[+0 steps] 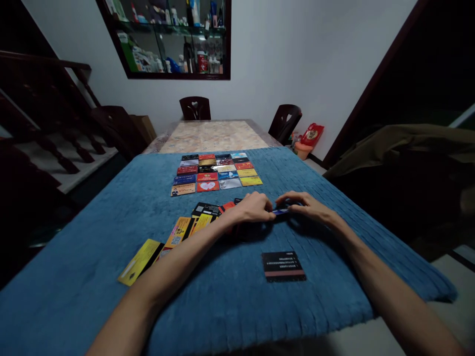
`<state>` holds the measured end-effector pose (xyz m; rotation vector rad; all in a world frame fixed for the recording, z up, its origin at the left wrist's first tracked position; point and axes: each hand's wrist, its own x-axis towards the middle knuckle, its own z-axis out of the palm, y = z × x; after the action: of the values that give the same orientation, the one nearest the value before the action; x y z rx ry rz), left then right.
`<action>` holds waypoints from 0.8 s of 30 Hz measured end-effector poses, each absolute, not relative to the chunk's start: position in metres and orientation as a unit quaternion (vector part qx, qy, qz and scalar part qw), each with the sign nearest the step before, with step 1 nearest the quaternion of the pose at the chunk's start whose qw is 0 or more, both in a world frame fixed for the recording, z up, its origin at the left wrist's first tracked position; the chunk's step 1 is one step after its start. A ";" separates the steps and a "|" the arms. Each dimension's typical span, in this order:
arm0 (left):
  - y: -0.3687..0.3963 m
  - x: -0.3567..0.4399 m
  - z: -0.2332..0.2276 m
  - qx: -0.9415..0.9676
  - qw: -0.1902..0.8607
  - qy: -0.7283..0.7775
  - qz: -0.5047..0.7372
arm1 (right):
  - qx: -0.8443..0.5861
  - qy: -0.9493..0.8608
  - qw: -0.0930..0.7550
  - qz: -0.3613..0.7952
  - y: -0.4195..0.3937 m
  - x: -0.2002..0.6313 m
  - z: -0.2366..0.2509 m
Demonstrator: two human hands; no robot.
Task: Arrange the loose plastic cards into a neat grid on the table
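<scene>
Has a thin, bare left arm [163, 277] and a thin, bare right arm [382, 282]. Looks narrower at both wrists [332, 218]. Ends in bare hands [255, 207] with long, slim fingers [295, 196].

20 grid crds [207, 176], 2 hands [256, 205]

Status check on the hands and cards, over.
Left hand and right hand at opposite ends of blue card, grip unclear. Black card flat, nearer the body. Left forearm partly blocks loose cards.
</scene>
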<state>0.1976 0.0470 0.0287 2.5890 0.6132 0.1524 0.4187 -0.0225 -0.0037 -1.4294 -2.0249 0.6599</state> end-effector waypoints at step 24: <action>0.089 0.189 0.015 0.900 0.323 0.224 0.186 | -0.546 -0.678 0.403 0.283 -0.008 0.409 -0.028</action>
<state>0.1885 0.0888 0.0149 2.3622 0.5887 0.4873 0.4095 -0.0083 -0.0280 -1.3781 -1.7127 0.7138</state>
